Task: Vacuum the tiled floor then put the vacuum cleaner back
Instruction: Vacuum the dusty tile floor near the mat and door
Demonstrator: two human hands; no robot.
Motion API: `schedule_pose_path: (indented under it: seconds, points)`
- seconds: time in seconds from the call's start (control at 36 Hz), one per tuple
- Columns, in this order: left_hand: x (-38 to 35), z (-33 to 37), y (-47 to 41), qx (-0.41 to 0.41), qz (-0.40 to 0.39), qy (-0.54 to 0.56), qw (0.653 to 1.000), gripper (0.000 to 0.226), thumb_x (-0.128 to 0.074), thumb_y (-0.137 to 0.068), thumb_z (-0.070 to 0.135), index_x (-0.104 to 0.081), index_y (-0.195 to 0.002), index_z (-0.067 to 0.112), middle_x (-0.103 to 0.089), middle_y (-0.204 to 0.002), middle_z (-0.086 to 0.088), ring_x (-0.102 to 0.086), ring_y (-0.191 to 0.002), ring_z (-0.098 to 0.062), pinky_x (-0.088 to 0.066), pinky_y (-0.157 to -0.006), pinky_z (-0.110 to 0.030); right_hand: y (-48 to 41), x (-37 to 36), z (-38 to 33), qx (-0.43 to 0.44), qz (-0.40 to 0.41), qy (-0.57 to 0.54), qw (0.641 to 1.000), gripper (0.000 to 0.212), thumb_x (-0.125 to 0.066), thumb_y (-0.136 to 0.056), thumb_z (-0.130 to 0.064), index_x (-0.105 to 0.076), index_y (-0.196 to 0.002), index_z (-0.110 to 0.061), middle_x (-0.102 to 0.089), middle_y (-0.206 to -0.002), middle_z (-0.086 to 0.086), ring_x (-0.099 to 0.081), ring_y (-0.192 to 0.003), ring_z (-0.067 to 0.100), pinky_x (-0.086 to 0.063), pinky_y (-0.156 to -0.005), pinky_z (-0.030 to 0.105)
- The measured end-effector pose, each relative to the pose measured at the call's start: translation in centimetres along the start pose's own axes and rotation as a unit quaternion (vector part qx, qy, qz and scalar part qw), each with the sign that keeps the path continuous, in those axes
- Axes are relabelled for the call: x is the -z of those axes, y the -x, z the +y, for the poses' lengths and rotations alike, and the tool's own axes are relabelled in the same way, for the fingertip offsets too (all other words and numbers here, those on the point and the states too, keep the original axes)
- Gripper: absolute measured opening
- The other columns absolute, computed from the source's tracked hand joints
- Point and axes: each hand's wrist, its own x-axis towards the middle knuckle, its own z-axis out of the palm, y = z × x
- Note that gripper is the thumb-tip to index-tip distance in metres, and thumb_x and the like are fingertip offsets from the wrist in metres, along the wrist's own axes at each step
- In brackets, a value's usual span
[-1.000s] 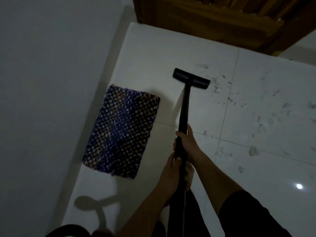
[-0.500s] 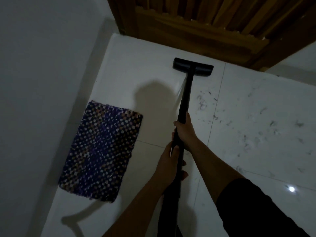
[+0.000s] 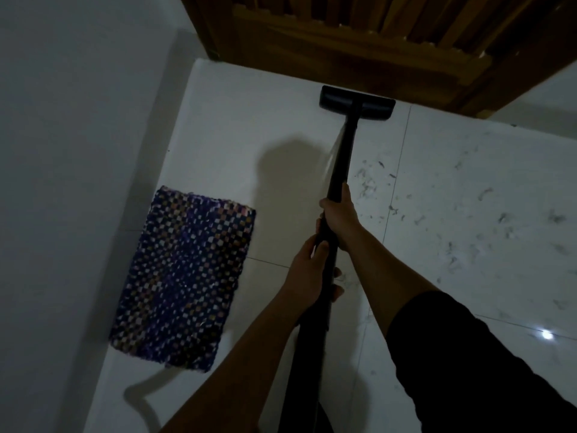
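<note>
A black vacuum wand [image 3: 342, 157] runs away from me across the white tiled floor [image 3: 249, 126]. Its flat black floor head [image 3: 357, 103] rests on the tile just in front of the wooden door. My right hand [image 3: 338, 215] grips the wand higher up. My left hand [image 3: 307, 273] grips it just below, closer to me. Dark hair and dust scraps [image 3: 468, 220] lie scattered over the tiles to the right of the wand. The vacuum's body is out of view.
A purple woven mat [image 3: 184, 279] lies on the floor to the left of the wand, close to the grey wall [image 3: 68, 182]. A brown slatted wooden door [image 3: 359, 39] closes off the far side.
The floor head has been pushed forward from the middle of the tile to the foot of the door. Both hands kept their grip on the wand.
</note>
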Motion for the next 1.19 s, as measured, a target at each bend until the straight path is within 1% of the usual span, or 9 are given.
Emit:
schedule_pose_path:
  seconds: [0.22,0.42,0.53,0.67,0.75,0.94,1.03,1.11,1.19]
  points:
    - [-2.4,-1.2,2.8,0.017,-0.021,-0.015,1.0,0.039,-0.036,-0.103,0.027,-0.043,-0.139,0.015,-0.053,-0.079,-0.01,-0.05,-0.053,-0.015,-0.045,-0.038,-0.021,2.7,3.2,1.4,-0.005,0.026,0.001,1.0,0.072,-0.045,-0.092,-0.008,-0.015,-0.151,-0.037,-0.05,-0.066,0.007,-0.047,-0.043,0.017,-0.043,-0.041,0.024]
    - [-3.0,-2.4,5.5,0.031,-0.029,-0.02,0.999,0.039,-0.035,-0.103,0.026,-0.042,-0.14,0.016,-0.053,-0.078,-0.009,-0.05,-0.052,-0.014,-0.044,-0.037,-0.02,5.6,4.3,3.1,-0.007,0.037,0.002,0.999,0.069,-0.045,-0.092,-0.007,-0.019,-0.151,-0.033,-0.05,-0.065,0.006,-0.047,-0.044,0.014,-0.042,-0.038,0.02]
    - [-3.0,-3.4,6.8,0.027,-0.027,-0.028,0.999,0.041,-0.036,-0.103,0.027,-0.041,-0.142,0.017,-0.054,-0.08,-0.009,-0.053,-0.059,-0.014,-0.047,-0.04,-0.02,6.8,4.5,4.2,-0.009,0.038,-0.001,0.999,0.068,-0.045,-0.093,-0.007,-0.018,-0.151,-0.033,-0.049,-0.065,0.006,-0.046,-0.042,0.014,-0.041,-0.035,0.018]
    - [-2.9,-4.6,8.3,0.023,-0.026,-0.018,0.999,0.042,-0.036,-0.103,0.027,-0.04,-0.143,0.018,-0.055,-0.082,-0.008,-0.054,-0.061,-0.014,-0.046,-0.04,-0.021,8.0,4.6,5.5,-0.009,0.03,0.0,1.0,0.067,-0.044,-0.093,-0.007,-0.02,-0.15,-0.031,-0.049,-0.065,0.006,-0.048,-0.045,0.014,-0.043,-0.039,0.021]
    - [-2.9,-5.3,9.1,0.02,-0.027,-0.023,0.999,0.042,-0.036,-0.103,0.027,-0.039,-0.144,0.019,-0.055,-0.083,-0.008,-0.054,-0.062,-0.014,-0.047,-0.041,-0.02,8.8,4.7,6.3,-0.004,0.029,0.011,1.0,0.066,-0.045,-0.092,-0.007,-0.022,-0.15,-0.029,-0.049,-0.066,0.005,-0.048,-0.046,0.014,-0.042,-0.037,0.018]
    - [-2.9,-7.0,11.1,0.023,-0.025,-0.043,0.999,0.042,-0.036,-0.103,0.027,-0.04,-0.143,0.016,-0.056,-0.087,-0.007,-0.055,-0.064,-0.013,-0.048,-0.041,-0.019,10.0,5.1,8.6,-0.02,0.029,-0.009,0.999,0.067,-0.045,-0.092,-0.009,-0.021,-0.149,-0.034,-0.049,-0.071,0.006,-0.048,-0.046,0.016,-0.043,-0.042,0.023]
    - [-3.1,-7.7,11.7,0.027,-0.027,-0.041,0.998,0.041,-0.036,-0.103,0.026,-0.041,-0.142,0.014,-0.055,-0.084,-0.007,-0.055,-0.062,-0.014,-0.048,-0.04,-0.018,10.6,5.4,9.4,-0.022,0.027,-0.012,0.999,0.067,-0.045,-0.091,-0.007,-0.022,-0.148,-0.033,-0.049,-0.069,0.006,-0.048,-0.043,0.017,-0.043,-0.041,0.024]
    - [-3.2,-8.5,12.1,0.027,-0.027,-0.041,0.998,0.04,-0.036,-0.103,0.027,-0.042,-0.14,0.013,-0.055,-0.082,-0.007,-0.054,-0.06,-0.014,-0.047,-0.04,-0.019,11.0,5.7,10.2,-0.024,0.025,-0.007,0.999,0.067,-0.045,-0.09,-0.008,-0.022,-0.148,-0.032,-0.049,-0.066,0.007,-0.048,-0.043,0.018,-0.043,-0.043,0.026]
    - [-3.3,-9.5,12.7,0.025,-0.028,-0.041,0.998,0.039,-0.035,-0.103,0.026,-0.044,-0.139,0.014,-0.055,-0.085,-0.008,-0.054,-0.062,-0.014,-0.047,-0.041,-0.019,11.6,6.1,11.0,-0.021,0.026,-0.006,0.999,0.067,-0.044,-0.09,-0.008,-0.022,-0.148,-0.032,-0.049,-0.067,0.007,-0.048,-0.042,0.018,-0.042,-0.041,0.024]
